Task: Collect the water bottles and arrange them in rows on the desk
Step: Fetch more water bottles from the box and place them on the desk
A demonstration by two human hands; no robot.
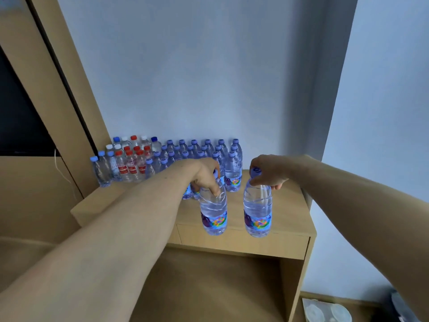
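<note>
Gripping each by its neck, my left hand curls round the left bottle and my right hand round the right bottle. Both hang upright, side by side, at the front edge of the desk, before the rows of bottles.

Both hands grip bottles over desk.

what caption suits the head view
Left hand holds the left bottle, right hand the right bottle, at the desk; rows of bottles behind.
</note>
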